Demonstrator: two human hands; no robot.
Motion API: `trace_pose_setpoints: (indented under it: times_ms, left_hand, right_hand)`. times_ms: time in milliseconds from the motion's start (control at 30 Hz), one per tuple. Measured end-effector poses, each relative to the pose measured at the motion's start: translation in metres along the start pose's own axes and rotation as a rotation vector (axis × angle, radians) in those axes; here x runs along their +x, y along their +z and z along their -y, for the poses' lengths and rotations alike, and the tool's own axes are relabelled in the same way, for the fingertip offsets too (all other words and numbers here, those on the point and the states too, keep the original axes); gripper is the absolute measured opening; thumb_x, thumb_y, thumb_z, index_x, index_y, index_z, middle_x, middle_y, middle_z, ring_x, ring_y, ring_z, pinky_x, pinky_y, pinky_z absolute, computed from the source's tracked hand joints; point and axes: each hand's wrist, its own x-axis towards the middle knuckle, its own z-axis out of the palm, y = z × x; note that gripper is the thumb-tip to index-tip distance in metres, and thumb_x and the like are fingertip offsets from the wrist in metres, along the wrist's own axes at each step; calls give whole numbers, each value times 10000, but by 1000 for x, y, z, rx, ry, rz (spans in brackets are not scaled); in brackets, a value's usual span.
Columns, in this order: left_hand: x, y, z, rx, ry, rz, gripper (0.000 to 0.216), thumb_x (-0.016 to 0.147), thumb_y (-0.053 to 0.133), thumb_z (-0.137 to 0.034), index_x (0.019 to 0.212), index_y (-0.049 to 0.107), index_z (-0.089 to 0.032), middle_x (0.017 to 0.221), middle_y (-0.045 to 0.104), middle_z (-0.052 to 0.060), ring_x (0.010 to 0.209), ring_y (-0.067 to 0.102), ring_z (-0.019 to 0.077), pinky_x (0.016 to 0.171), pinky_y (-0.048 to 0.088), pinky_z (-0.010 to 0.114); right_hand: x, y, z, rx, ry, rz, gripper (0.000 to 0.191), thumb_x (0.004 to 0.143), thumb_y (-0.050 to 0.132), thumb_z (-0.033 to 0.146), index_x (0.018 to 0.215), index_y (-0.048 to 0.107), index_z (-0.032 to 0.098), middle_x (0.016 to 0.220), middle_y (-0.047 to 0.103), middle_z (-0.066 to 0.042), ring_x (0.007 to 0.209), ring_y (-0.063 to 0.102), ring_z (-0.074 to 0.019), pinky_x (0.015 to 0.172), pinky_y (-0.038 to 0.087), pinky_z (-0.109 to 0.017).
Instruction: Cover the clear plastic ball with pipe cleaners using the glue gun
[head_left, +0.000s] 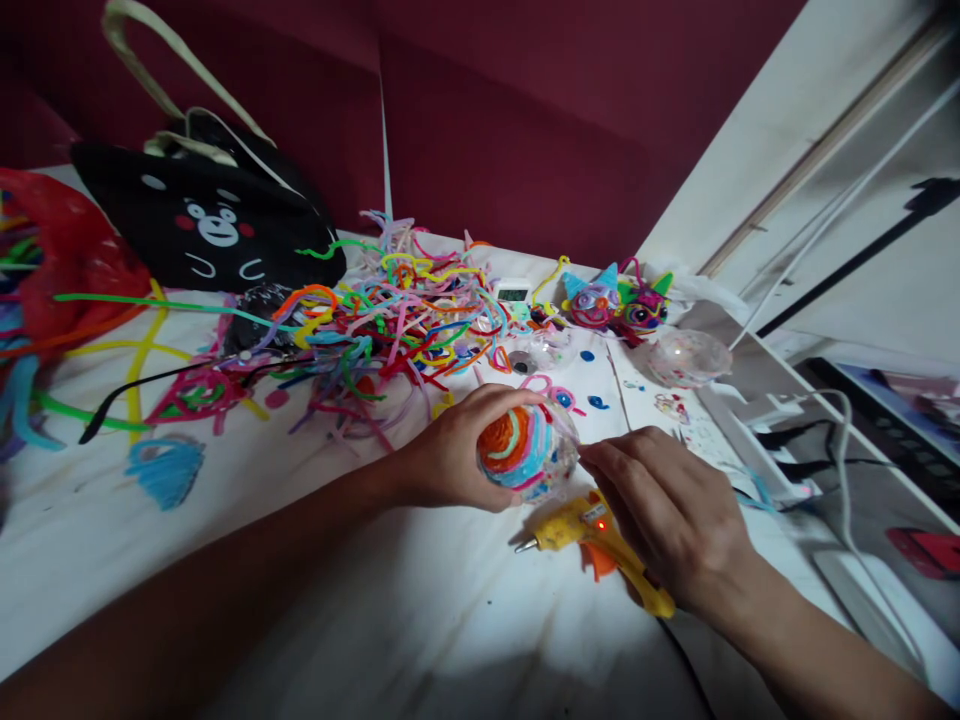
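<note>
My left hand (457, 450) is wrapped around a clear ball (564, 462) partly covered with coiled pipe cleaners (517, 445) in orange, white, light blue and pink. At the ball's right side, the fingers of my right hand (660, 500) are pinched together close to its surface. Whatever they pinch is hidden or too small to name. A yellow glue gun (570, 528) with a red light lies on the table just below, partly behind my right hand, its metal nozzle pointing left.
A tangled heap of colourful pipe cleaners (405, 310) spreads across the back of the table. Behind it stands a black tote bag (217, 215); a red plastic bag (82, 270) is at left. Finished pipe-cleaner figures (592, 298) and a clear bowl-like shell (690, 358) sit at back right.
</note>
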Motion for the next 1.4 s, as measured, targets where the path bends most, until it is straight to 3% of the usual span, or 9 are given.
trace_pose_setpoints:
  times_ms: [367, 667, 1400]
  left_hand:
    - [0, 0, -2, -1, -6, 11, 856, 568, 793, -235, 1371, 497, -236, 1400, 552, 101, 1281, 540, 306, 1114, 423, 424]
    - [-1, 2, -3, -6, 7, 7, 848, 571, 786, -209, 1369, 502, -240, 1404, 547, 94, 1298, 529, 290, 1126, 417, 388]
    - [-3, 7, -3, 15, 31, -21, 840, 589, 783, -230, 1377, 492, -231, 1353, 554, 81, 1264, 545, 266, 1104, 434, 357]
  right_hand:
    - [-2, 5, 6, -165, -8, 16, 141, 945, 548, 80, 1067, 612, 55, 859, 624, -131, 745, 491, -223, 602, 410, -350]
    - [3, 9, 17, -124, -8, 1, 83, 924, 548, 33, 958, 620, 59, 774, 616, -123, 696, 480, -223, 577, 405, -356]
    - [3, 22, 29, -192, 35, -84, 69, 912, 568, 40, 931, 635, 44, 703, 592, -116, 667, 439, -216, 576, 343, -351]
